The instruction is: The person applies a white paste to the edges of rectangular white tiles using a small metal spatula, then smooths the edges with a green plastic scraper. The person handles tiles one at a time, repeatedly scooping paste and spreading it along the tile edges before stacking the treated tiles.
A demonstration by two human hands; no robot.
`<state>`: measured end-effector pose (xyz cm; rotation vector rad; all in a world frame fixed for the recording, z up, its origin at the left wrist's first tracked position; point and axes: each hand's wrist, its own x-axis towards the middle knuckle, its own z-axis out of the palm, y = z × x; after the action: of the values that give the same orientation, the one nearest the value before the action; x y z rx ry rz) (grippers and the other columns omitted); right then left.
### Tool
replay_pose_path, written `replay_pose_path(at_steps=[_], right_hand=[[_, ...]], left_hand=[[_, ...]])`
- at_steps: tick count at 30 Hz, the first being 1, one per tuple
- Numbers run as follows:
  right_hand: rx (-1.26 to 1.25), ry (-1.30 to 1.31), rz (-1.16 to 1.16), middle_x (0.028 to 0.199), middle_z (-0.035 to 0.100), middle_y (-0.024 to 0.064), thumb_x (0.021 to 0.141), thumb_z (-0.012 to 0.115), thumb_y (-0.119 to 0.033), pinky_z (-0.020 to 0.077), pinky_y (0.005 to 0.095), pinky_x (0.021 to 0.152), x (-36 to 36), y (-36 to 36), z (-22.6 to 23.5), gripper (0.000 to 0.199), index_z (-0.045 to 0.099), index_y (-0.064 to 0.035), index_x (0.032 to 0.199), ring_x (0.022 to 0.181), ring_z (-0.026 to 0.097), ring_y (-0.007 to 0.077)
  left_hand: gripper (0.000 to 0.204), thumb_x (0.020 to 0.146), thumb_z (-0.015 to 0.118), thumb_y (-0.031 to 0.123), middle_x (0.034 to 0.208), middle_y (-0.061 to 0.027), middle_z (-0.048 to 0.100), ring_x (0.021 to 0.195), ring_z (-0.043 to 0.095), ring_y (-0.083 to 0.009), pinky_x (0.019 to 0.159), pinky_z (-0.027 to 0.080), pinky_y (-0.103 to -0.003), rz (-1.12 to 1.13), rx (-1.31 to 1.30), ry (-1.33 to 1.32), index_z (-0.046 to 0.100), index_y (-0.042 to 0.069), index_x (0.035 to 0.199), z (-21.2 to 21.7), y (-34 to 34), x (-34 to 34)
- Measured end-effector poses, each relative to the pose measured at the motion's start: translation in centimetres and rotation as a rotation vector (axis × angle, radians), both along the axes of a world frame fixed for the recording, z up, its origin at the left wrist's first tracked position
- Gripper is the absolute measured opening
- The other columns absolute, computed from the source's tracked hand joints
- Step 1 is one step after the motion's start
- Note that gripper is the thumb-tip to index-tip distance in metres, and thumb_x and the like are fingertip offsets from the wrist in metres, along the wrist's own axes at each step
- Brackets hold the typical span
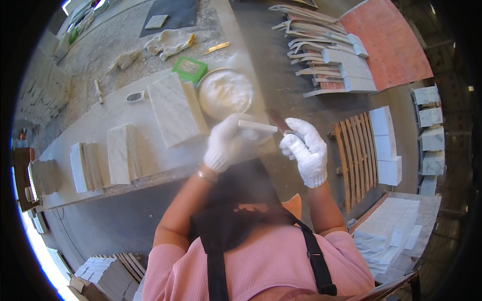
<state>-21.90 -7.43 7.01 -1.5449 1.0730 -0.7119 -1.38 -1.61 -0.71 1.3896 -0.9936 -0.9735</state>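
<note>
Our gloved left hand (228, 143) is closed around a narrow white stone strip (257, 126), held level above the bench edge just below the bowl of white paste (224, 93), while our gloved right hand (306, 150) pinches the handle of a dark-bladed putty knife (277, 120) whose tip meets the strip. We judge the strip stiff, fairly light and brittle, best gripped along its long edges near the middle. A flat green square package (190, 67) lies just beyond the bowl, beside a marble slab (173, 108).
</note>
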Motion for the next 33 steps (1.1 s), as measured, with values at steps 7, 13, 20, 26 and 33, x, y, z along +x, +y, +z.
replay_pose_path(at_steps=[7, 13, 20, 26, 33], right_hand=[[0.070, -0.047, -0.176, 0.099, 0.075, 0.0102, 0.102, 0.066, -0.012, 0.0551, 0.0269, 0.067, -6.6, -1.6, -3.2, 0.023, 0.063, -0.0033, 0.124, 0.080, 0.071, 0.0160], [0.177, 0.060, -0.164, 0.098, 0.074, 0.0065, 0.102, 0.062, -0.008, 0.0505, 0.0230, 0.062, -8.7, -1.6, -8.3, 0.020, 0.064, -0.0048, 0.122, 0.076, 0.067, 0.0091], [-0.013, 0.106, -0.036, 0.094, 0.073, 0.0021, 0.103, 0.065, -0.009, 0.0517, 0.0228, 0.067, -7.6, -3.0, -12.3, 0.032, 0.070, -0.0065, 0.135, 0.075, 0.063, 0.0067], [-0.281, 0.183, 0.188, 0.100, 0.077, 0.0034, 0.102, 0.066, -0.007, 0.0558, 0.0253, 0.072, -5.6, -5.4, -13.0, 0.033, 0.073, -0.0080, 0.134, 0.076, 0.065, 0.0083], [-0.170, 0.218, 0.164, 0.105, 0.078, 0.0046, 0.099, 0.067, -0.004, 0.0563, 0.0258, 0.072, -6.3, -2.7, -12.5, 0.036, 0.073, -0.0081, 0.135, 0.077, 0.065, 0.0081]], left_hand=[[0.060, 0.092, 0.073, 0.038, 0.110, -0.0167, 0.076, 0.102, 0.073, -0.0372, 0.088, 0.057, -0.042, -0.437, -0.067, -0.626, 0.059, 0.016, 0.146, -0.2, -4.7, -0.3], [0.053, 0.086, 0.074, 0.047, 0.113, -0.0212, 0.074, 0.102, 0.073, -0.0393, 0.083, 0.058, -0.050, -0.525, 0.161, -0.950, 0.063, 0.011, 0.124, -1.4, -7.6, -3.3], [0.062, 0.074, 0.086, 0.035, 0.130, -0.0165, 0.067, 0.118, 0.066, -0.0374, 0.094, 0.054, -0.049, -0.282, -0.249, -1.005, 0.063, 0.011, 0.127, -2.1, -4.6, -3.4], [0.085, 0.066, 0.091, 0.037, 0.147, -0.0128, 0.058, 0.135, 0.054, -0.0347, 0.106, 0.045, -0.051, -0.216, 0.025, -1.076, 0.060, 0.012, 0.142, -4.2, -0.4, -3.3], [0.077, 0.067, 0.090, 0.038, 0.145, -0.0099, 0.061, 0.133, 0.056, -0.0335, 0.103, 0.046, -0.049, -0.156, -0.051, -1.073, 0.065, 0.012, 0.135, -5.4, -0.3, -3.3]])
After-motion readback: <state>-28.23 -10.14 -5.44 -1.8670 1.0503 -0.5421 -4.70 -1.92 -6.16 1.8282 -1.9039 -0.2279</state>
